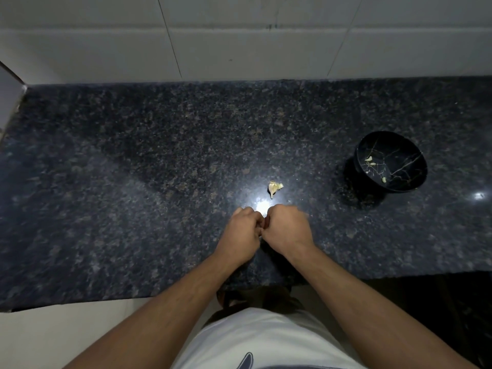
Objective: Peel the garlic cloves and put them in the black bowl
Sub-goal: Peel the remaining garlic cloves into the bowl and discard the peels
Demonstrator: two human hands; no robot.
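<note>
Granite counter [133, 182]; curled hands [262, 227] hide any clove

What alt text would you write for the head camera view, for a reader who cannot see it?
A person's left hand and right hand meet with curled fingers above a dark speckled granite counter; whatever they hold is hidden. Just beyond them lies a small pale piece of garlic, and to the right stands a round black bowl with gold veins holding a few pale garlic pieces.

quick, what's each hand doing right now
Left hand: fingers curled, pressed against the right; what it holds is hidden.
Right hand: fingers curled too; contents hidden.
</note>
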